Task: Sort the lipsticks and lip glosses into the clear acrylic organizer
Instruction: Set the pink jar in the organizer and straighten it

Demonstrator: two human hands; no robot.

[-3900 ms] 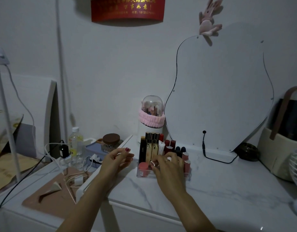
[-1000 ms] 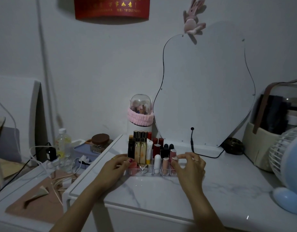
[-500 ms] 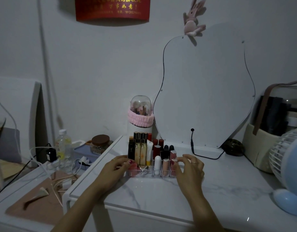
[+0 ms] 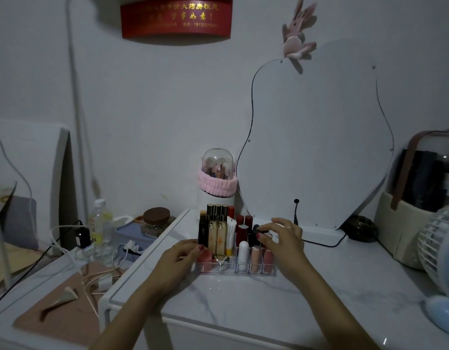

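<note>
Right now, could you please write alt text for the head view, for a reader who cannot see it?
A person's left hand steadies a clear acrylic organizer filled with upright lipsticks and lip glosses on a white marble-look tabletop, while the right hand pinches a dark lipstick in its back rows. A curvy mirror stands behind.
</note>
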